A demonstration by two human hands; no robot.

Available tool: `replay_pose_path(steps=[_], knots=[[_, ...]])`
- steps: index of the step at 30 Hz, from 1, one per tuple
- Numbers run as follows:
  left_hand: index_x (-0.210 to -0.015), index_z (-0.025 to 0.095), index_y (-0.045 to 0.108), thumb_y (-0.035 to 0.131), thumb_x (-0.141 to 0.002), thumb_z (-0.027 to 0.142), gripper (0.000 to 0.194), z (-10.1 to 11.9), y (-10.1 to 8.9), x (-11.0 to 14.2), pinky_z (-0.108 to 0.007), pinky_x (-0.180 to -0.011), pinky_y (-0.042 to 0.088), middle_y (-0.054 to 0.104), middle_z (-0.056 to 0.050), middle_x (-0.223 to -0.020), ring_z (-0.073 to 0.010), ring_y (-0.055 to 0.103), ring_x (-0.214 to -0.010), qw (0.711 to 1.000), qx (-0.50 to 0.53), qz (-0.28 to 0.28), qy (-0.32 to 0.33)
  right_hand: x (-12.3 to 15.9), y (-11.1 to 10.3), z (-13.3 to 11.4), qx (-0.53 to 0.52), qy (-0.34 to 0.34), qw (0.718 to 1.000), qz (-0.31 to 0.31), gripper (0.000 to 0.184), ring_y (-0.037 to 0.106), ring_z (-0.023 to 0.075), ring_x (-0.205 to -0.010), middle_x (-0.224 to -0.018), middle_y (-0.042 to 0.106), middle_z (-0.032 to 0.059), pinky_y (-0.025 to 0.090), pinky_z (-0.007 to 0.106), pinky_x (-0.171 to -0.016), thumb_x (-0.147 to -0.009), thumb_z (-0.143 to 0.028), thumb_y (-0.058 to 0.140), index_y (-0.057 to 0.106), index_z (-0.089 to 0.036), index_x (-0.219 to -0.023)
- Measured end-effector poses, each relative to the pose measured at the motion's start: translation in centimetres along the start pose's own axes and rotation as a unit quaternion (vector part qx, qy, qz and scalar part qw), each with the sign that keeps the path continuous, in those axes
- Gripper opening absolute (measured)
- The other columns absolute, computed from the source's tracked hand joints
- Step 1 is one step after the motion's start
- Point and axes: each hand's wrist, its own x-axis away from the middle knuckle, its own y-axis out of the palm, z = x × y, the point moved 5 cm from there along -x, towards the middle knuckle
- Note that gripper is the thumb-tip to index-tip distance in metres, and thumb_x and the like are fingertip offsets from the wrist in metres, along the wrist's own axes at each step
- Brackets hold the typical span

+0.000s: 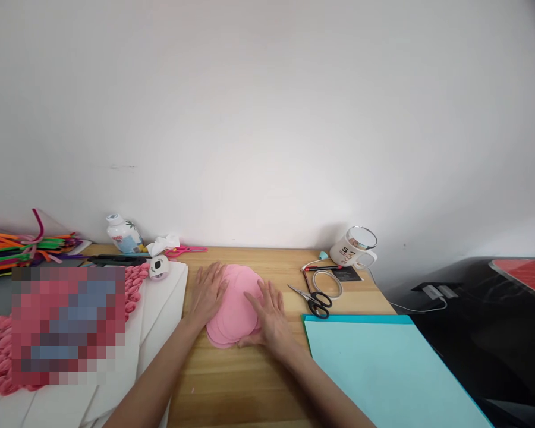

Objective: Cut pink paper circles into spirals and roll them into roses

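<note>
A pile of pink paper circles (235,303) lies on the wooden table (232,380). My left hand (207,292) rests flat on the pile's left edge, fingers stretched out. My right hand (270,315) lies flat on the pile's right side, fingers spread and the thumb at the lower edge. Neither hand grips anything.
Black-handled scissors (314,299) lie right of the pile, above a light blue sheet (383,368). A white mug (354,248), cable coil (327,282), bottle (123,233), pink scissors (185,250), white sheets (160,315), pipe cleaners (22,246) and a pink craft piece (134,288) surround them.
</note>
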Motion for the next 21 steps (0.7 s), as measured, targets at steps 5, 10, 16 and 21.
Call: replay_pose_path(steps=[5, 10, 16, 21], knots=[[-0.125, 0.014, 0.053, 0.032, -0.092, 0.036, 0.045, 0.5, 1.4, 0.2, -0.045, -0.107, 0.031, 0.052, -0.011, -0.134, -0.0236, 0.041, -0.127, 0.998, 0.026, -0.034, 0.034, 0.6, 0.8, 0.5, -0.019, -0.028, 0.998, 0.046, 0.097, 0.016, 0.0424, -0.136, -0.146, 0.022, 0.0301, 0.026, 0.061, -0.103, -0.063, -0.053, 0.074, 0.031, -0.01, -0.139], [-0.126, 0.015, 0.051, 0.024, -0.094, 0.033, 0.045, 0.4, 0.1, 0.3, -0.047, -0.109, 0.028, 0.057, -0.011, -0.128, -0.022, 0.046, -0.122, 0.999, 0.029, 0.001, 0.016, -0.1, 0.4, 0.9, -0.039, -0.059, 0.997, 0.035, 0.087, 0.021, 0.0414, -0.135, -0.146, 0.028, 0.0233, 0.029, 0.06, -0.103, -0.059, -0.054, 0.076, 0.044, -0.018, -0.132], [-0.129, 0.011, 0.047, 0.027, -0.094, 0.036, 0.048, -1.4, 0.6, 0.6, -0.048, -0.109, 0.027, 0.048, -0.015, -0.137, -0.0247, 0.038, -0.13, 0.996, 0.073, 0.01, -0.051, 1.3, 0.8, 0.9, -0.038, 0.005, 0.997, 0.065, 0.106, 0.015, 0.0461, -0.135, -0.147, 0.022, 0.0259, 0.026, 0.065, -0.101, -0.055, -0.052, 0.079, 0.026, -0.016, -0.141], [-0.127, 0.014, 0.05, 0.027, -0.094, 0.038, 0.047, -0.8, 1.3, 0.8, -0.038, -0.106, 0.037, 0.052, -0.011, -0.134, -0.0199, 0.045, -0.125, 0.995, 0.096, -0.005, -0.027, 0.7, 1.5, -0.2, -0.063, -0.029, 0.995, 0.068, 0.116, 0.014, 0.0461, -0.135, -0.148, 0.012, 0.0287, 0.031, 0.061, -0.101, -0.049, -0.051, 0.082, 0.022, -0.013, -0.141]])
